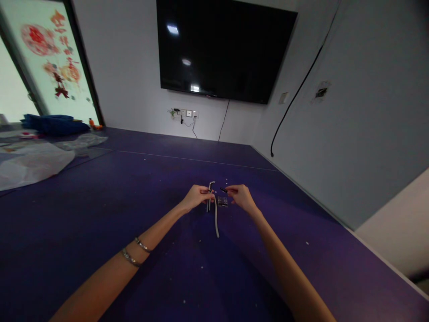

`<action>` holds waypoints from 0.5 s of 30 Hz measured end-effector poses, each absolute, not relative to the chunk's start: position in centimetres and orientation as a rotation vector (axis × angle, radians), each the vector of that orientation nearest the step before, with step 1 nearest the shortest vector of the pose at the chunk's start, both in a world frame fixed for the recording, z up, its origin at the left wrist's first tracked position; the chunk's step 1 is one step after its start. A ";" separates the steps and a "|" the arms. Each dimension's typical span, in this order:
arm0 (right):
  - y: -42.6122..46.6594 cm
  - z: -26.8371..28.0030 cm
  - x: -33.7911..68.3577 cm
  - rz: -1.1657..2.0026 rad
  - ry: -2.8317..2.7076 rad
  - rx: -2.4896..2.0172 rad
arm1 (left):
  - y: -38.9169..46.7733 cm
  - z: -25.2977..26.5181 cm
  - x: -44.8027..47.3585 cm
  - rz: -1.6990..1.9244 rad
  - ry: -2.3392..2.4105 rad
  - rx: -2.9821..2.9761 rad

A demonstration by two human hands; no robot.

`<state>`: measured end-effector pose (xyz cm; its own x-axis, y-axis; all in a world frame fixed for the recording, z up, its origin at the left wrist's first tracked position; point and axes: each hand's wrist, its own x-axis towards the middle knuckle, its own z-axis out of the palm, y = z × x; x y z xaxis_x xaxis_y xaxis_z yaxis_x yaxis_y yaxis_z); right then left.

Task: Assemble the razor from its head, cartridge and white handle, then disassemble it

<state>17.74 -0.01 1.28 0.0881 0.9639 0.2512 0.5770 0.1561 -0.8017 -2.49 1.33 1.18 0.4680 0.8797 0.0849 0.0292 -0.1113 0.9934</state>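
Observation:
My left hand [196, 197] is closed in a pinch on a pale grey cable [216, 222], whose loose end hangs down toward the purple surface. Thin dark-and-light strips [210, 190] stand upright at the same fingertips; their exact kind is too small to tell. To the right, my right hand [241, 197] pinches a small dark piece [223, 190] between thumb and fingers. A small, partly see-through box [222, 201] with dark parts lies on the surface between the hands, touched by neither as far as I can see.
The broad purple surface [134, 192] carries scattered white bits. White plastic sheeting [36, 165] and a dark blue cloth [55, 124] lie at the left. A television [224, 49] hangs above wall sockets [188, 113]. A black cable [298, 89] dangles along the right wall.

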 end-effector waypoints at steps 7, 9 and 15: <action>-1.2 3.7 17.1 0.566 -1.700 -1.402 | 1.1 0.2 -1.9 1.044 0.794 1.839; -1.4 4.1 16.8 0.569 -1.721 -1.378 | 0.7 0.1 -1.8 1.051 0.841 1.952; -2.0 4.9 16.3 0.506 -1.764 -1.268 | -0.1 0.2 -1.8 0.958 0.812 2.119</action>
